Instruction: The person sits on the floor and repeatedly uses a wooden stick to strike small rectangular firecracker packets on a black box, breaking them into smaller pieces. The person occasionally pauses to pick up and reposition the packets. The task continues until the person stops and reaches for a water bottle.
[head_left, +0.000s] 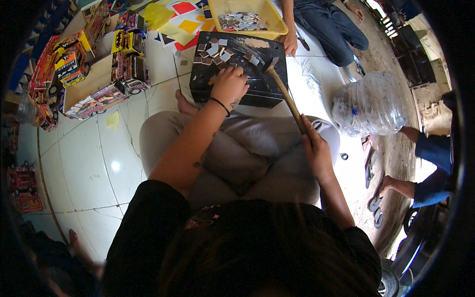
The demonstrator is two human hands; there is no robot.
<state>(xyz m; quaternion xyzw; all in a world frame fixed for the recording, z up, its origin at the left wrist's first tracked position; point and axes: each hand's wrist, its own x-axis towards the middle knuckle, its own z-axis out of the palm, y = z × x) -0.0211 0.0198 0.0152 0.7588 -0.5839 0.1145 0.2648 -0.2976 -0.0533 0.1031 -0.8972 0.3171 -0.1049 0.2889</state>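
Observation:
My right hand (317, 151) grips the wooden handle of a hammer (287, 94). The hammer's head rests at or just above the right part of a black box (264, 91) in front of my crossed legs. Over the near middle of the box, my left hand (230, 85) is closed with fingers bent down; what lies under its fingertips is hidden. Several small square tiles (213, 50), some brown and some pale, are scattered on the box top just beyond that hand. A bare, scuffed tan patch marks the far side of the box.
Toy trucks (94, 94) stand on the white tiled floor at left. Beyond the box sit a yellow tub (277, 24) of small tiles and coloured sheets (188, 26). Another person kneels at far right, one hand (290, 44) beside the box. A clear plastic bag (368, 106) stands at right.

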